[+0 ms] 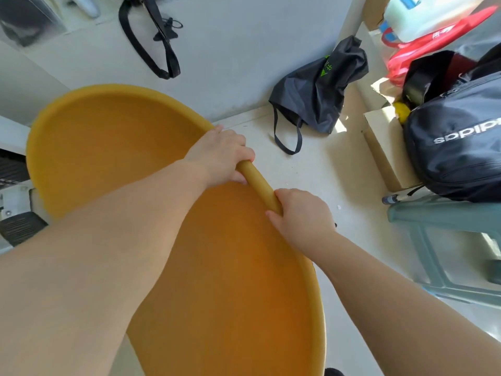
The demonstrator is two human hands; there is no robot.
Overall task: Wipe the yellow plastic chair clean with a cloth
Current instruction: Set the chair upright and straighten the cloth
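While no cloth can be seen anywhere in the view, the yellow plastic chair (103, 147) is seen from above, its shell filling the picture from 10 o'clock down to 6 o'clock. The rolled rim (259, 185) on the side toward 3 o'clock is grasped in two places. The left hand (222, 156) is wrapped round it farther out, just off centre toward 12 o'clock. The right hand (302, 213) is clenched on it nearer the body, just off centre toward 4 o'clock. A short bare stretch of rim is left between them. The rim's long axis is laid on a diagonal from 11 o'clock to 5 o'clock, and both grips are set along it. The left forearm is stretched across the open shell from 8 o'clock. The right forearm is brought in from 5 o'clock, outside the shell. It is judged that the chair is being positioned rather than wiped, and that one hand must be freed for a cloth. A dark bag (317, 96) is seen on the floor at 1 o'clock, well apart from the chair.
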